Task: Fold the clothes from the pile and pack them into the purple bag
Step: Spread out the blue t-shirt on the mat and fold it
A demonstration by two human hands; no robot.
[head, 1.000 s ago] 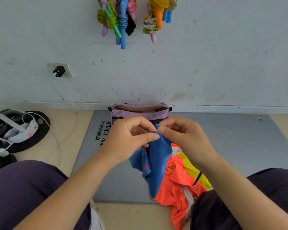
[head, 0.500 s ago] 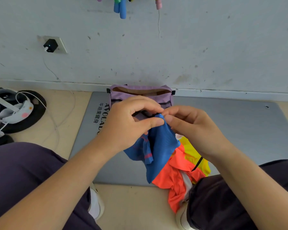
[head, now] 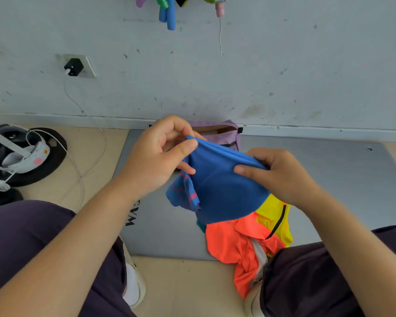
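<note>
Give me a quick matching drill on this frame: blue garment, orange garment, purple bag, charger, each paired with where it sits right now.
Things:
1. blue garment
2. orange garment
3. purple bag
4. charger

Places:
A. plugged into the wall socket
B. open, by the wall at the mat's far edge
C. pinched between left hand and right hand
D. crumpled on the mat's near edge

Pairs: 1-C, 2-D, 3-B, 4-A

We see a blue garment [head: 220, 193] stretched in the air before the purple bag [head: 224, 137], which gapes open; orange and yellow clothes [head: 245, 243] lie crumpled nearer than the bag.
</note>
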